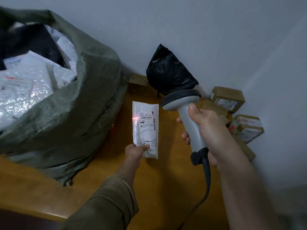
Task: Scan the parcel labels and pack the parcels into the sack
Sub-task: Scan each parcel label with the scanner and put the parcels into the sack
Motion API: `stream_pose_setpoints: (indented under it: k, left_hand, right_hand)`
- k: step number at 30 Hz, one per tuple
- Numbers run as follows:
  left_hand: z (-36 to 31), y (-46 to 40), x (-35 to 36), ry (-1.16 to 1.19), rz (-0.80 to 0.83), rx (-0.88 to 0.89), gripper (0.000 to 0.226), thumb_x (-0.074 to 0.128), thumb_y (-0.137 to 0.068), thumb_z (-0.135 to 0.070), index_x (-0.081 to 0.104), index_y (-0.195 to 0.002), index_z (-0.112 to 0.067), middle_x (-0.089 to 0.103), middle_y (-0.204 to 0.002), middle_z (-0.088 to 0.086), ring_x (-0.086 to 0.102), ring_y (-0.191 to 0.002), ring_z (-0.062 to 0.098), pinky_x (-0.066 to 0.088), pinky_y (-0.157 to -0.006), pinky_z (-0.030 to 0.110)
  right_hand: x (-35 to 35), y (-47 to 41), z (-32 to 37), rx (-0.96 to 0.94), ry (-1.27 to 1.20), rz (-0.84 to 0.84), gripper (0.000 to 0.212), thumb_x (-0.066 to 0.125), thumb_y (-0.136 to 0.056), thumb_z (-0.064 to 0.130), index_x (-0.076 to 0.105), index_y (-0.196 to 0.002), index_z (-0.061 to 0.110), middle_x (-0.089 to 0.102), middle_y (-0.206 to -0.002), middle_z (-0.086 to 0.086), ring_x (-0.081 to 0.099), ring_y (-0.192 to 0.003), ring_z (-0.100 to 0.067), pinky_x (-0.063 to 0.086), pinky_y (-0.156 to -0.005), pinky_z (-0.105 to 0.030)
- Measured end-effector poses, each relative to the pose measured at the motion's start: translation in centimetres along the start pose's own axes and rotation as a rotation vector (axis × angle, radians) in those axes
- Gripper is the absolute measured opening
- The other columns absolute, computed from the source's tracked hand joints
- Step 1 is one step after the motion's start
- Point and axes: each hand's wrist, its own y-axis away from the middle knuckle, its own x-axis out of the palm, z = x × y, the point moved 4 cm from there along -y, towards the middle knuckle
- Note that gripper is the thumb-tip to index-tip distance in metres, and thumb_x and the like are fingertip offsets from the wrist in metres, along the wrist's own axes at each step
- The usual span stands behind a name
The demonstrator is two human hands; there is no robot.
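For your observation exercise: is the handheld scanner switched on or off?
On: the scanner throws a red line onto the white parcel.

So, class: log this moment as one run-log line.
step: scanning | left hand: white parcel | right hand: barcode scanner | sack: open

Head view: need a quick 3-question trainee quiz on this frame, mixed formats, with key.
1. True or false: the left hand pinches the white parcel by its near end.
2. What does the right hand grip? A) black bag B) scanner C) brown box
3. Fill in: the red scan light falls on the parcel's ____.

Key: 1 true. 2 B, the scanner. 3 label. The green sack stands left of the parcel, already holding parcels.
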Motion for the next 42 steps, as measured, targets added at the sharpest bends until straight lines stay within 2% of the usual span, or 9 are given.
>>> stream_pose_setpoints:
  k: [7,12,18,24,27,30,33,37,42]
  left_hand:
    - [-3.4,2.3,-3.3,-0.005,-0.031,0.054,0.043,0.085,-0.071,-0.011,0.056,-0.103,-0.005,0.066,-0.112,0.016,0.066,-0.099,0.034,0.055,-0.087,0.048]
    - [-5.8,4.0,-4.9,0.024,0.024,0.133,0.03,0.077,-0.081,-0.013,0.053,-0.099,-0.012,0.059,-0.093,0.004,0.057,-0.085,0.022,0.049,-0.076,0.038]
    - [-12.0,7.3,-8.5,0.093,0.143,0.4,0.023,0.062,-0.094,-0.025,0.058,-0.113,-0.013,0.067,-0.104,0.005,0.07,-0.09,0.022,0.061,-0.076,0.04]
    - [-19.9,9.6,-16.4,0.157,-0.138,0.705,0.021,0.066,-0.091,-0.023,0.061,-0.108,-0.011,0.069,-0.094,0.003,0.072,-0.079,0.016,0.06,-0.064,0.026]
    - [-23.0,8.6,-20.2,0.21,-0.311,0.719,0.019,0.07,-0.089,-0.02,0.063,-0.104,-0.009,0.069,-0.104,0.012,0.072,-0.082,0.023,0.061,-0.071,0.035]
    - [-25.2,7.4,-22.1,0.193,-0.343,0.667,0.069,0.07,-0.087,-0.015,0.034,-0.146,-0.007,0.045,-0.143,0.018,0.069,-0.1,0.026,0.059,-0.08,0.036]
    - [-25.5,6.9,-22.1,-0.131,-0.453,0.495,0.101,0.07,-0.087,-0.029,-0.004,-0.155,-0.019,0.007,-0.157,0.014,0.037,-0.134,0.037,0.042,-0.105,0.045]
    - [-24.6,7.8,-20.0,-0.253,-0.673,0.537,0.068,0.057,-0.084,-0.011,0.027,-0.145,-0.014,0.014,-0.146,0.015,0.024,-0.131,0.036,0.031,-0.109,0.044]
    - [-24.9,8.1,-14.4,-0.359,-0.681,0.878,0.041,0.056,-0.087,-0.006,0.046,-0.126,-0.012,0.027,-0.136,0.013,0.029,-0.128,0.03,0.027,-0.113,0.04]
  right_hand:
    - [1.7,4.0,3.4,-0.109,0.007,0.008,0.044,0.04,-0.104,0.039,0.064,-0.101,0.002,0.059,-0.055,-0.004,0.054,-0.044,-0.01,0.045,-0.048,-0.021]
    - [3.4,5.2,5.0,-0.17,-0.061,0.047,0.044,0.041,-0.103,0.041,0.066,-0.101,0.005,0.062,-0.056,-0.007,0.056,-0.047,-0.012,0.046,-0.051,-0.024]
    - [6.1,5.2,6.3,-0.289,-0.363,0.029,0.034,0.044,-0.102,0.04,0.067,-0.1,0.015,0.069,-0.088,-0.014,0.056,-0.058,-0.017,0.045,-0.058,-0.033]
    - [8.7,4.5,6.5,-0.277,-0.519,0.056,0.032,0.042,-0.104,0.036,0.065,-0.1,0.013,0.067,-0.094,-0.008,0.054,-0.056,-0.015,0.043,-0.056,-0.032]
    - [9.8,4.1,5.8,-0.239,-0.466,0.081,0.037,0.043,-0.103,0.038,0.067,-0.1,0.01,0.067,-0.082,-0.005,0.055,-0.056,-0.015,0.044,-0.058,-0.033]
    - [10.4,3.8,5.3,-0.218,-0.418,0.095,0.039,0.044,-0.103,0.04,0.068,-0.101,0.009,0.067,-0.079,-0.006,0.057,-0.057,-0.016,0.046,-0.058,-0.033]
    - [10.4,3.4,4.9,-0.198,-0.409,0.095,0.039,0.044,-0.102,0.039,0.067,-0.105,0.008,0.069,-0.092,-0.008,0.057,-0.058,-0.015,0.047,-0.056,-0.031]
    - [9.3,2.5,4.1,-0.16,-0.407,0.054,0.04,0.045,-0.102,0.039,0.065,-0.112,0.005,0.067,-0.098,-0.01,0.057,-0.056,-0.014,0.047,-0.05,-0.026]
    - [6.7,1.1,3.1,-0.124,-0.401,-0.063,0.027,0.057,-0.098,0.031,0.066,-0.105,0.007,0.064,-0.07,-0.002,0.056,-0.052,-0.011,0.045,-0.055,-0.03]
